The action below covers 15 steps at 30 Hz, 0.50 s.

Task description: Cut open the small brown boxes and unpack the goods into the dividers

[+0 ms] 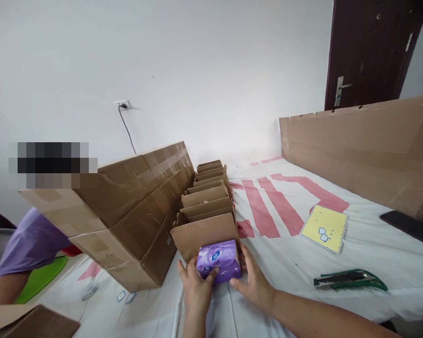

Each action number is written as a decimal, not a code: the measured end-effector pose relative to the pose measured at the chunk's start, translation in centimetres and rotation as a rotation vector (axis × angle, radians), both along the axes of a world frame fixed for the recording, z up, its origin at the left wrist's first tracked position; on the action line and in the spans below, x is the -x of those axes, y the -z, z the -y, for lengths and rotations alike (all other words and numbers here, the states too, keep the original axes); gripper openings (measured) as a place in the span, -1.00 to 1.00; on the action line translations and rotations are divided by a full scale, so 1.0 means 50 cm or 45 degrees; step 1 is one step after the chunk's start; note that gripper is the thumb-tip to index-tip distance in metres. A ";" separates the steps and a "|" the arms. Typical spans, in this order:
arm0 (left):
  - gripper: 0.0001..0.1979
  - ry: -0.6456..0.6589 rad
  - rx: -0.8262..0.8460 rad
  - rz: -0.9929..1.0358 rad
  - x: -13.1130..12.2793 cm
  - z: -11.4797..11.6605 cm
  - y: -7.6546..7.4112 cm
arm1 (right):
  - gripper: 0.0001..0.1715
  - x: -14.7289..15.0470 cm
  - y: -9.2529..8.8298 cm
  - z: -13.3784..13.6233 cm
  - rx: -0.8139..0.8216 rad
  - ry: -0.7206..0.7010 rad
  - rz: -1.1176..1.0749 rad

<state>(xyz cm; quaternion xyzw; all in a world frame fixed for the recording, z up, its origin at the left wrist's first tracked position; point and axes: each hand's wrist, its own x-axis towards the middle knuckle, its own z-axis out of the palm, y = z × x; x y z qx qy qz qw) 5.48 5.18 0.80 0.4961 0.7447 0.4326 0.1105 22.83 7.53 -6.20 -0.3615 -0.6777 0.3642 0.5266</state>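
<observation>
A purple soft pack of tissues [220,260] with a blue oval logo is between my two hands. My left hand [196,286] grips its left side, thumb pressed on the front face and fingers around the edge. On the right side, my right hand [255,281] holds the pack, its thumb by the lower corner and its fingertips partly hidden behind the edge. Directly behind the pack stands the nearest brown cardboard panel [204,232]. Several more upright cardboard dividers [206,195] run back in a row from it toward the wall.
Stacked taped cartons [127,225] form a wall on the left, with a co-worker's purple sleeve [35,244] beyond. A yellow card [325,229], a green utility knife [350,280] and a black flat object [409,226] lie rightward. A long cardboard sheet [359,145] stands behind.
</observation>
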 end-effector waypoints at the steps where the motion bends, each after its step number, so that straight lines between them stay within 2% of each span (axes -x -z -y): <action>1: -0.41 -0.065 0.032 -0.002 -0.006 0.003 -0.004 | 0.14 0.000 -0.002 0.002 0.000 -0.032 -0.016; 5: -0.40 -0.174 0.189 -0.037 -0.024 0.011 -0.021 | 0.01 -0.003 -0.023 0.015 -0.058 0.014 0.093; 8: -0.38 -0.203 0.218 -0.046 -0.028 0.014 -0.030 | -0.38 -0.009 -0.050 0.030 -0.131 0.105 0.209; 11: -0.31 -0.258 0.201 -0.083 -0.036 0.022 -0.037 | -0.72 -0.013 -0.072 0.044 -0.159 0.036 0.312; 13: -0.31 -0.258 0.224 -0.103 -0.045 0.035 -0.045 | -0.73 -0.015 -0.078 0.049 -0.169 -0.062 0.361; 15: -0.32 -0.214 0.196 -0.105 -0.058 0.053 -0.056 | -0.56 -0.018 -0.077 0.049 -0.202 -0.155 0.398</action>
